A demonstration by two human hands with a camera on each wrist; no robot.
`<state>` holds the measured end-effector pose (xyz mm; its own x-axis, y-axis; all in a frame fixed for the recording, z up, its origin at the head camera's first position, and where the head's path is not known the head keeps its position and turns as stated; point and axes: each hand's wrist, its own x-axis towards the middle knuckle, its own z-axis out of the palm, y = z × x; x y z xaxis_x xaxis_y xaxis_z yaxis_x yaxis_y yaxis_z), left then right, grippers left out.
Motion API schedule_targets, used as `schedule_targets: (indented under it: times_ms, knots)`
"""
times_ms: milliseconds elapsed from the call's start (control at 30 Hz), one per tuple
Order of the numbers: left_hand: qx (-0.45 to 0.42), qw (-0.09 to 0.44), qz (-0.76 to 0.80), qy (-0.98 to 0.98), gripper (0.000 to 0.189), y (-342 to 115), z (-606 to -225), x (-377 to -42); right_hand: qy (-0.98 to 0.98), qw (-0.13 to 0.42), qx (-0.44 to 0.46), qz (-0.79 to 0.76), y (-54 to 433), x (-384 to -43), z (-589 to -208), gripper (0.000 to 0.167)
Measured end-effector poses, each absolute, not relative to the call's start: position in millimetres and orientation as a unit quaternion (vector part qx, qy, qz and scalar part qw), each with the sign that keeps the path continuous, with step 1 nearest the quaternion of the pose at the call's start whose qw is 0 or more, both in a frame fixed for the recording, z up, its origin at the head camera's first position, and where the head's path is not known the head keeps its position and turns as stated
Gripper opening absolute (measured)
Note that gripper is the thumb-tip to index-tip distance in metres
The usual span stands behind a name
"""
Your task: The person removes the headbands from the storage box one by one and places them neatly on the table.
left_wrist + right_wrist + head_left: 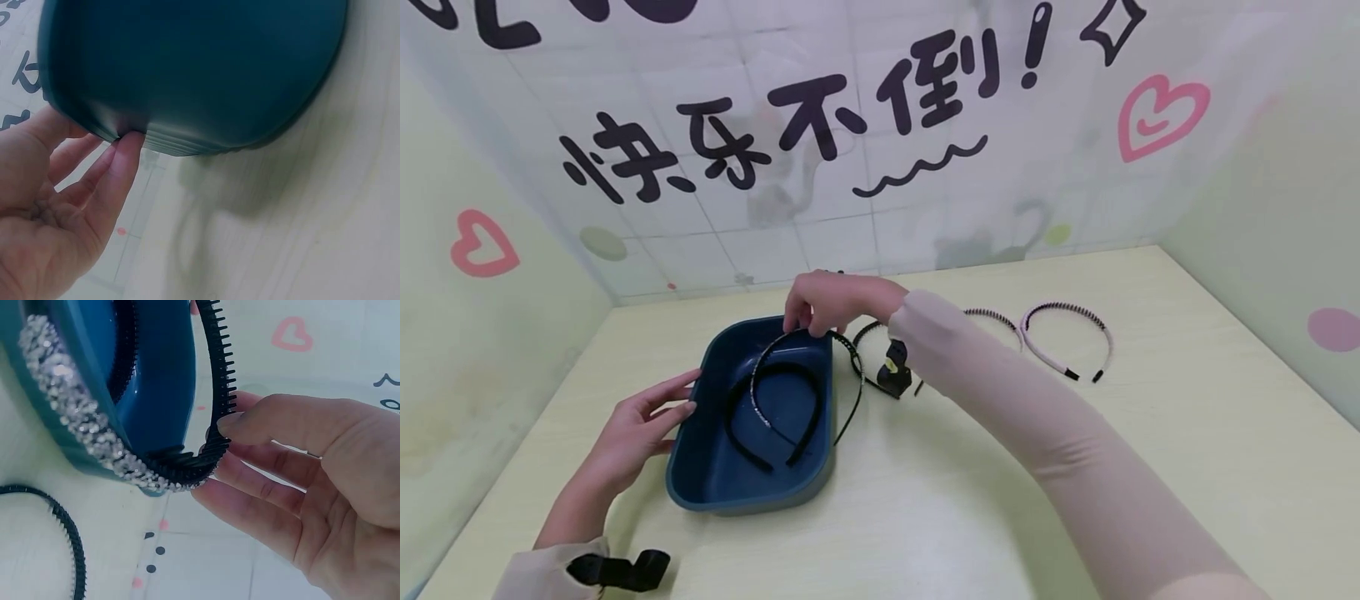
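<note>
My right hand (823, 302) pinches a thin black toothed headband with silvery glitter (87, 419) between thumb and fingers near its top. The headband hangs over the right part of a dark blue plastic bin (707, 492), one end inside and the other by the right rim. Inside the bin lies a wider black headband (752, 454). My left hand (636, 425) is at the bin's left side, its extended fingers touching the outer wall (206, 94).
Right of the bin, partly hidden by my right wrist, is a black headband (856, 333). A headband with dark coils (996, 315) and a pale pink one (1032, 354) lie further right on the pale table (962, 517). A printed sheet (820, 200) hangs behind.
</note>
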<state>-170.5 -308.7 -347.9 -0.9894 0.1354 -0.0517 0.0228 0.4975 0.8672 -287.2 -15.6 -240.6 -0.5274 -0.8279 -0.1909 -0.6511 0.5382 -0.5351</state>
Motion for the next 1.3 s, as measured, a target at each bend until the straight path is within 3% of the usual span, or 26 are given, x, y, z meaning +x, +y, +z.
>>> schedule_targets:
  times_ms: [433, 1300]
  knots:
    - [0.050, 0.056, 0.498, 0.864, 0.053, -308.6, -347.2, -170.0, 0.850, 0.167, -0.475, -0.157, 12.7, -278.2, -238.5, 0.036]
    - [0.043, 0.058, 0.500, 0.863, 0.053, -307.9, -348.1, -169.4, 0.856, 0.171, -0.456, -0.172, 77.5, -254.7, -263.0, 0.038]
